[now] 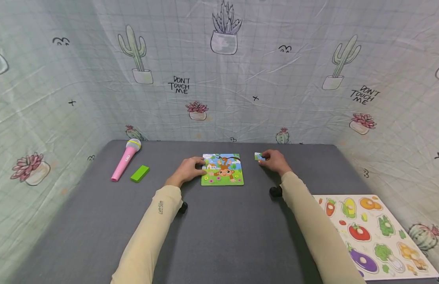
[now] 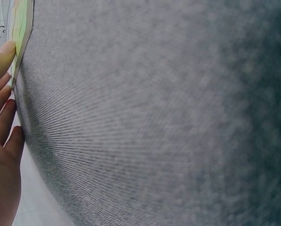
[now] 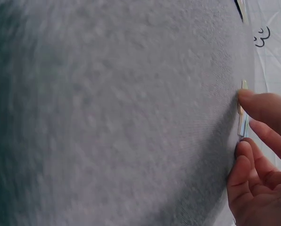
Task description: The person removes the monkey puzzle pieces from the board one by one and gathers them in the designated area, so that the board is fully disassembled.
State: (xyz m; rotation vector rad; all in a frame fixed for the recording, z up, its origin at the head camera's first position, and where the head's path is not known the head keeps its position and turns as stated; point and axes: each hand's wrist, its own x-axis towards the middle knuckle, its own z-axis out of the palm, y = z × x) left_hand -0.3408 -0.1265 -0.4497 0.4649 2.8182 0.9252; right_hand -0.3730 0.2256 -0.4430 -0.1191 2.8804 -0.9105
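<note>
A square monkey picture board [image 1: 224, 179], which looks like a jigsaw puzzle, lies flat on the grey table. My left hand [image 1: 185, 170] touches its left edge with thumb and forefinger; the left wrist view shows the thumb [image 2: 3, 59] on the board's edge [image 2: 21, 28] and the other fingers extended. To the right of the board, my right hand [image 1: 275, 161] pinches a small blue-and-green puzzle piece [image 1: 258, 156] at the table surface. Edge-on, the piece [image 3: 243, 125] appears between thumb and fingers in the right wrist view, partly hidden by them.
A pink toy microphone [image 1: 124, 163] and a green block [image 1: 139, 173] lie on the left. At the front right is a vegetable peg board [image 1: 374, 246], partly under the right sleeve [image 1: 315, 225]. A patterned cloth backdrop [image 1: 233, 83] rises behind the table's far edge.
</note>
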